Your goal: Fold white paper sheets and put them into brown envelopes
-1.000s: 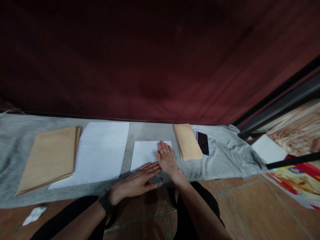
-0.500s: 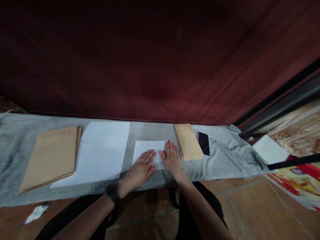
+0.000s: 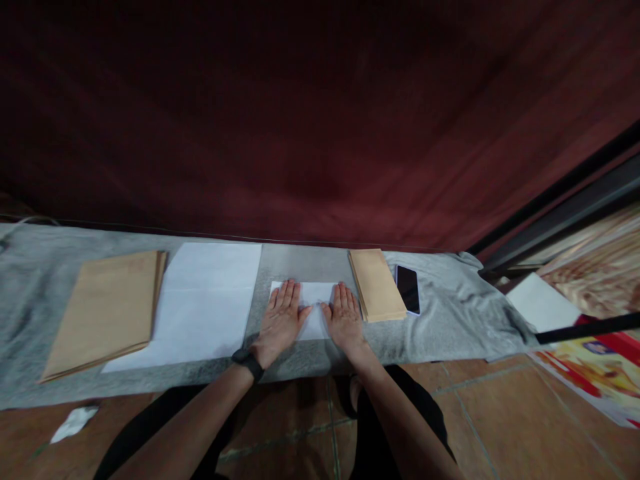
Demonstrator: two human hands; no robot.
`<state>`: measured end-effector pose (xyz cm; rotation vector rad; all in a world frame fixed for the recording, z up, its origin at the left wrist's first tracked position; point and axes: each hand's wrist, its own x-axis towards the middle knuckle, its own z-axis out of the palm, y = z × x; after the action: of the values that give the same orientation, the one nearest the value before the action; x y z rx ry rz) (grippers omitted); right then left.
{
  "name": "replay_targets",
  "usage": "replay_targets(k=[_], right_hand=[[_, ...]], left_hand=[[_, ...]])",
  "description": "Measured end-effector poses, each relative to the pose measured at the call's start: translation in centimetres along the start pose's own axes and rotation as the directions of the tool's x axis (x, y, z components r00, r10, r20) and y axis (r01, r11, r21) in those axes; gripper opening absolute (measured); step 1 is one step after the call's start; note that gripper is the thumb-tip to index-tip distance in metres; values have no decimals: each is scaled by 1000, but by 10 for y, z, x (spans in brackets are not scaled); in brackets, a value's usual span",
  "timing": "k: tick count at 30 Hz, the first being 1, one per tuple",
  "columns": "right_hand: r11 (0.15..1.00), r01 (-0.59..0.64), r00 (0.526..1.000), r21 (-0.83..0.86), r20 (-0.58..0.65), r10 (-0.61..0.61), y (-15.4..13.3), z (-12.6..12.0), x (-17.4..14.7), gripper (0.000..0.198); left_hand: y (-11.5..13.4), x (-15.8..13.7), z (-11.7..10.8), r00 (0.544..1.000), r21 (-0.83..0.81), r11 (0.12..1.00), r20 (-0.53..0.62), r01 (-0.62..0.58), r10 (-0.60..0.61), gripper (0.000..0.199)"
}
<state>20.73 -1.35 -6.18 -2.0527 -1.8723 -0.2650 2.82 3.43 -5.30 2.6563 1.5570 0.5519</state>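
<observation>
A small white sheet of paper (image 3: 315,325), seemingly folded, lies flat on the grey cloth in front of me. My left hand (image 3: 281,317) rests palm down over its left part, fingers stretched out and pointing away from me. Over the right part lies my right hand (image 3: 344,319), also flat with its fingers extended. The two thumbs point toward each other, with a strip of paper showing between them. Just right of my right hand is a stack of small brown envelopes (image 3: 379,283). Both palms hide much of the paper.
Larger white sheets (image 3: 210,300) lie to the left, partly under big brown envelopes (image 3: 107,307). A phone (image 3: 408,289) sits beside the small envelopes. Grey cloth (image 3: 450,313) covers the long surface, with a dark red curtain (image 3: 320,133) behind. A colourful box (image 3: 600,370) is on the tiled floor.
My left hand has swung from a slant across the paper to pointing straight ahead, moving left and away from me. My right hand stays nearly where it was.
</observation>
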Motion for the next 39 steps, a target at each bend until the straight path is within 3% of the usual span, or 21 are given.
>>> replay_targets(k=[4, 17, 21, 26, 39], right_hand=[[1000, -8, 1000, -7, 29, 8, 5, -3, -1, 64], [1000, -15, 999, 7, 43, 14, 7, -18, -9, 64], [986, 127, 989, 111, 61, -134, -7, -31, -19, 63], [933, 289, 943, 213, 106, -316, -20, -30, -38, 57], [980, 167, 981, 107, 81, -176, 6, -24, -42, 57]], left_hand=[[-5, -3, -1, 997, 13, 998, -59, 54, -53, 73], [-7, -18, -4, 991, 45, 991, -59, 127, -124, 81], [-6, -18, -5, 992, 56, 992, -54, 116, -113, 80], [-5, -18, -8, 993, 61, 992, -53, 111, -108, 77], [-10, -21, -7, 993, 43, 994, -63, 102, -99, 76]])
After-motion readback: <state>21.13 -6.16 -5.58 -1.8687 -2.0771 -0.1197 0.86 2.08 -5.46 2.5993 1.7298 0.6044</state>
